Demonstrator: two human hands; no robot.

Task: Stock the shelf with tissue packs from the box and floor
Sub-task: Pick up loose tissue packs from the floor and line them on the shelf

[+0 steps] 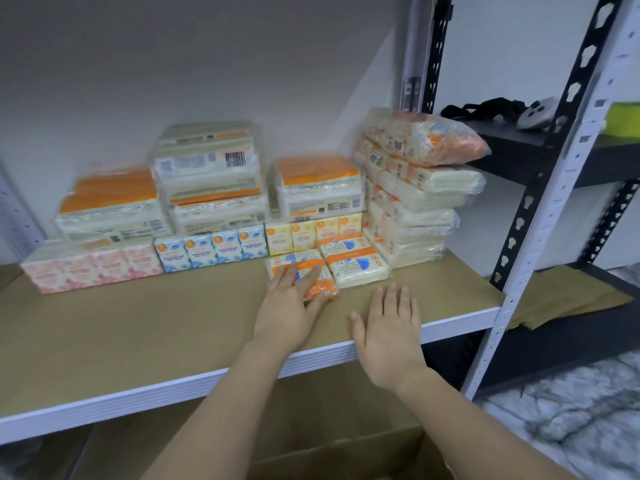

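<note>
Left hand on tissue pack, shelf front row.
Orange-and-blue tissue pack (304,273) lies flat on shelf (173,327), touching a 2nd matching pack (353,263). Left hand (291,299) rests on it, fingers straight. Right hand (389,327) spread flat, just right of pack.

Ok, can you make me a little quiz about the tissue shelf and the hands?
1. True or false: the left hand rests on an orange pack.
2. Which colour are the small packs between the pink packs and yellow packs? A green, B blue, C black.
3. Fill in: the right hand lies flat and open on the ____.

Key: 1 true. 2 B. 3 shelf.
</note>
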